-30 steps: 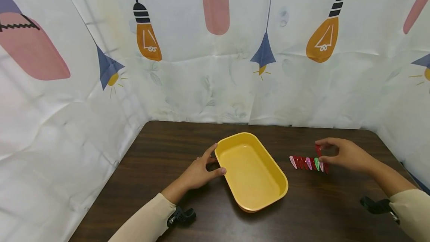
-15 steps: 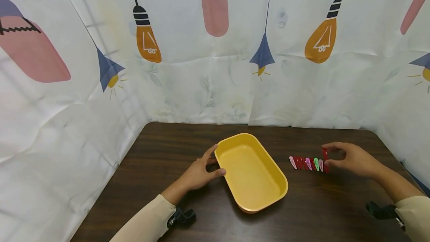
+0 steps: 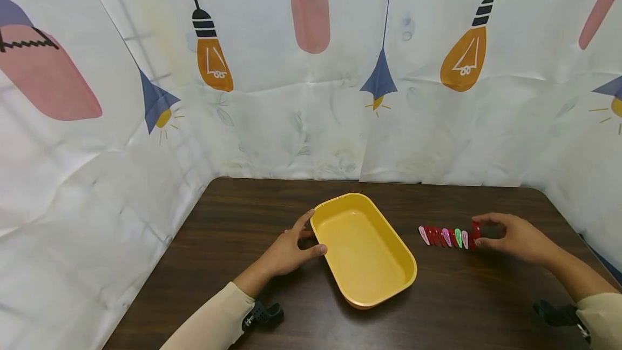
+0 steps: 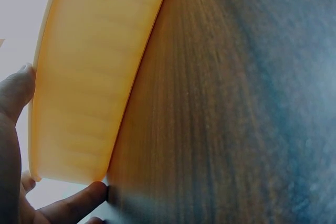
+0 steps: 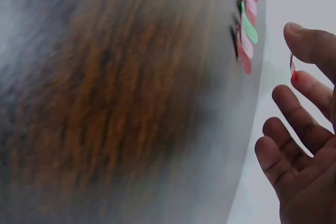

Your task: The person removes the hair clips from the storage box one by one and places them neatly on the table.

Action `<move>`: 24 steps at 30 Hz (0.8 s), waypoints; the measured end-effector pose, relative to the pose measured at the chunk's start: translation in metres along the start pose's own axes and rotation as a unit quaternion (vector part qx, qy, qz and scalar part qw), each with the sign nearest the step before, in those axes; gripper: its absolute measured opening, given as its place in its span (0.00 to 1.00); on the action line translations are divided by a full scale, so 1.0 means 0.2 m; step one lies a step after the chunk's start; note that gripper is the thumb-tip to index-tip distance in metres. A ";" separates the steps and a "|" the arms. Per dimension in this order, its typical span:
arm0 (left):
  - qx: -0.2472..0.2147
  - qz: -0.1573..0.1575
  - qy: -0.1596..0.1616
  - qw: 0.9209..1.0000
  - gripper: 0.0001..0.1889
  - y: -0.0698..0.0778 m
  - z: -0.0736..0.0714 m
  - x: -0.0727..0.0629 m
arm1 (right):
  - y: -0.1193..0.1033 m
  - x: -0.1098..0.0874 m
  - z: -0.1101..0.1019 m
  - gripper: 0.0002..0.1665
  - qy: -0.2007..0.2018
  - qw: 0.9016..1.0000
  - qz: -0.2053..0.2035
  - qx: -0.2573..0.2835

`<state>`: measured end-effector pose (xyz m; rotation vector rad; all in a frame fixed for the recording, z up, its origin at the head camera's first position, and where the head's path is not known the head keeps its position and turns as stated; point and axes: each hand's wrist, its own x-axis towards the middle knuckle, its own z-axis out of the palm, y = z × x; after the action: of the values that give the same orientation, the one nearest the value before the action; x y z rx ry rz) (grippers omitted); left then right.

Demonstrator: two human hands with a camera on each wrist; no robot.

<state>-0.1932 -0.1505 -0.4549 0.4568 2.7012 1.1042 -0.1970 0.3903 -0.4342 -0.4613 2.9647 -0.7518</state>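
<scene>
My right hand [image 3: 517,236] pinches a red snap hair clip [image 3: 475,228] upright between thumb and forefinger. It is over the right end of a row of hair clips [image 3: 446,237], which are red, pink, purple and green. In the right wrist view, that held hair clip [image 5: 292,65] shows edge-on, apart from the row's end red clip [image 5: 243,51], and the other fingers are spread. At the left wall of a yellow plastic tray [image 3: 364,247], my left hand [image 3: 286,250] rests its thumb and forefinger along the rim, fingers extended.
Everything rests on a dark wood-grain table [image 3: 243,204]. Behind it and along the sides hangs a white curtain [image 3: 291,123] printed with lamps and bulbs. Each sleeve has a black strap device, such as the left wrist mount [image 3: 262,312].
Carrying the red hair clip, my right hand has shifted right and slightly nearer, from above the pink and green clips to the row's right end. The left hand and tray stay put.
</scene>
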 end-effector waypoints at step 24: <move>0.004 0.000 0.000 1.000 0.52 -0.01 0.00 0.00 | 0.10 -0.04 0.10 0.34 0.027 0.998 -0.049 -0.009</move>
<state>-0.1936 -0.1509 -0.4565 0.4578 2.7058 1.0944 -0.1916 0.4007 -0.4604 -0.6013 3.0201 -0.7593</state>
